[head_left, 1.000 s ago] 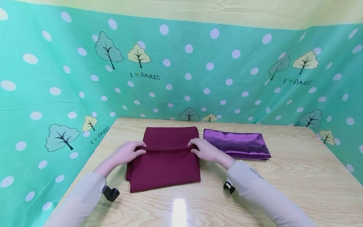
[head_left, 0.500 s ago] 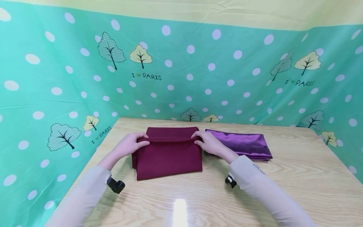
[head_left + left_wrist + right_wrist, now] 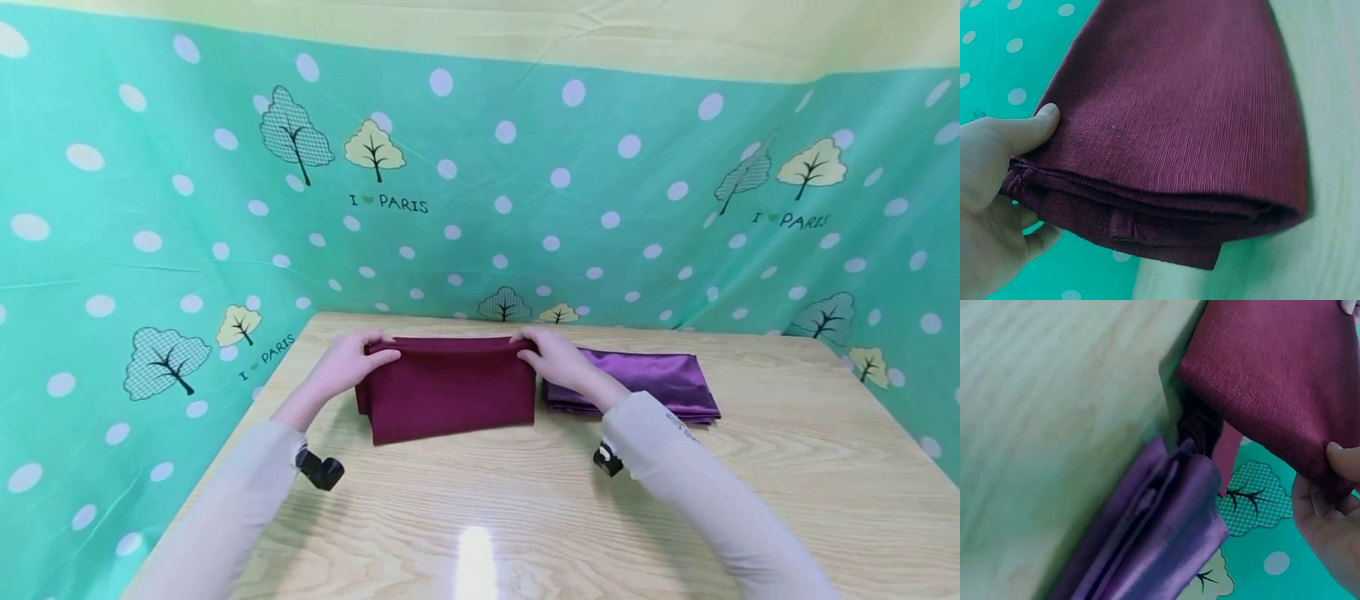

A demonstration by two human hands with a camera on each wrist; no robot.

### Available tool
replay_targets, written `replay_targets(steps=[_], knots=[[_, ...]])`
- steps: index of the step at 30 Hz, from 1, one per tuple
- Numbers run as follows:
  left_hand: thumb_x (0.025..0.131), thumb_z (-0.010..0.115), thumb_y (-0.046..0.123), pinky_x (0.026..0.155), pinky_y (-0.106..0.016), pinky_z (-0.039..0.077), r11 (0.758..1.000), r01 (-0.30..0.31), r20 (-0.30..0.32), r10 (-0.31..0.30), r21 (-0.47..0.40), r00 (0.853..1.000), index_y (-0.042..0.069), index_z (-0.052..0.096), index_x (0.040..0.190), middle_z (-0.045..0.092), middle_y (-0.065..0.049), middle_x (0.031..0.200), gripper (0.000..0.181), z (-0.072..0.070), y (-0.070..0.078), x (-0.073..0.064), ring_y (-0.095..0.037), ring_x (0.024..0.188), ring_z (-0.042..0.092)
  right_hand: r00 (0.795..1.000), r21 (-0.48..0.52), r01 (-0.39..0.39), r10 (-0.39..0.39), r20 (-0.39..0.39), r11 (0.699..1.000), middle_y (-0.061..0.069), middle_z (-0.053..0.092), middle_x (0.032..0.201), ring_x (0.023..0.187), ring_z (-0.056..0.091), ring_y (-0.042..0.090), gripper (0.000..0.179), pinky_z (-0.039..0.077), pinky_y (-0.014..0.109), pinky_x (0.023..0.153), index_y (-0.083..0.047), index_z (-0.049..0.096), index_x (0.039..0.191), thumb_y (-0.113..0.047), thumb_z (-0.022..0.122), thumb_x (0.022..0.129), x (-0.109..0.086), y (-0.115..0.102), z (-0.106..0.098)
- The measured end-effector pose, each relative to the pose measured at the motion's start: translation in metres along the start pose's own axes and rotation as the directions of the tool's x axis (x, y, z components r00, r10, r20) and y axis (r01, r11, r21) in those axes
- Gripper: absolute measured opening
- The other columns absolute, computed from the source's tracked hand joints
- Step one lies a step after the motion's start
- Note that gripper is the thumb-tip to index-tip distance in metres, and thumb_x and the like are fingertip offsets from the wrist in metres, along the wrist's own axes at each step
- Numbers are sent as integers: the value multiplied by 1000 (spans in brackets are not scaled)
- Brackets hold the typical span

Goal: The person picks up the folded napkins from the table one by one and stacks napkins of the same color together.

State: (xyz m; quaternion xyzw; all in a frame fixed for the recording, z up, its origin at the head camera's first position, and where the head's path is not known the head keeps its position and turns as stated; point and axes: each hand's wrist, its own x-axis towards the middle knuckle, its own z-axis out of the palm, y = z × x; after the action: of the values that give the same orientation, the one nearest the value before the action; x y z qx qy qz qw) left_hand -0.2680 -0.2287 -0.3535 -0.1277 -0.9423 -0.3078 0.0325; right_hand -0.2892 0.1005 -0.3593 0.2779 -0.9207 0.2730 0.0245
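Observation:
A maroon cloth point(image 3: 453, 392), folded in layers, is held by its far edge between both hands, its near part sloping down toward the table. My left hand point(image 3: 354, 360) pinches the left end of that edge; in the left wrist view the thumb lies on top of the cloth point(image 3: 1172, 106) with fingers beneath, and stacked layers show at the side. My right hand point(image 3: 551, 358) pinches the right end, thumb over the fabric in the right wrist view. Just right of it lies a folded shiny purple cloth point(image 3: 652, 379), partly hidden by the right hand and wrist.
Both cloths are on a light wooden table point(image 3: 787, 433). A green polka-dot curtain point(image 3: 622, 217) with tree prints hangs behind the table and along its sides. A bright reflection point(image 3: 475, 558) shows on the near tabletop.
Both hands have moved away from the body, carrying the gripped fold of the maroon cloth to its far edge. The cloth's near edge has shifted farther back, covering the back panel. The purple cloth stays put.

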Motion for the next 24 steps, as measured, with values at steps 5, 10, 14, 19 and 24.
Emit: replay_targets(steps=[5,10,14,19,24], knots=[[84,62,37,73,-33,41,998,39,-22,-40,-45,999,13,66,100,64,-7,91,29,-2,1,11,-21,78,54,1000,-4,0,0,-24,1000,13,62,107,101,58,26,20,46,38,85,-5,60,108,-6,56,89,9,0,-8],[84,63,36,75,-33,41,995,65,-39,-68,-74,997,11,65,103,63,-9,98,31,-7,2,20,-22,82,54,1000,4,7,-7,-26,1000,13,62,107,99,58,25,21,47,38,83,-5,60,109,-5,54,89,18,0,-13],[84,63,37,75,-33,42,994,71,-55,-76,-88,996,12,66,103,64,-9,99,32,-8,5,29,-22,83,54,999,-4,-18,18,-38,1000,13,62,107,97,59,25,20,47,38,81,-5,61,109,-5,55,89,24,1,-16],[84,62,37,75,-33,42,990,94,-51,-100,-109,994,12,65,104,64,-10,99,31,-5,4,39,-23,83,55,997,-23,-79,78,-22,997,13,63,107,98,58,25,21,47,38,82,-6,61,109,-6,55,89,32,2,-19],[85,63,32,76,-34,43,984,116,-69,-127,-137,990,10,66,104,64,-12,102,29,5,-4,47,-24,85,55,993,-36,-117,117,17,993,14,61,110,101,57,26,23,46,38,85,-6,60,112,-6,54,90,37,4,-15]])
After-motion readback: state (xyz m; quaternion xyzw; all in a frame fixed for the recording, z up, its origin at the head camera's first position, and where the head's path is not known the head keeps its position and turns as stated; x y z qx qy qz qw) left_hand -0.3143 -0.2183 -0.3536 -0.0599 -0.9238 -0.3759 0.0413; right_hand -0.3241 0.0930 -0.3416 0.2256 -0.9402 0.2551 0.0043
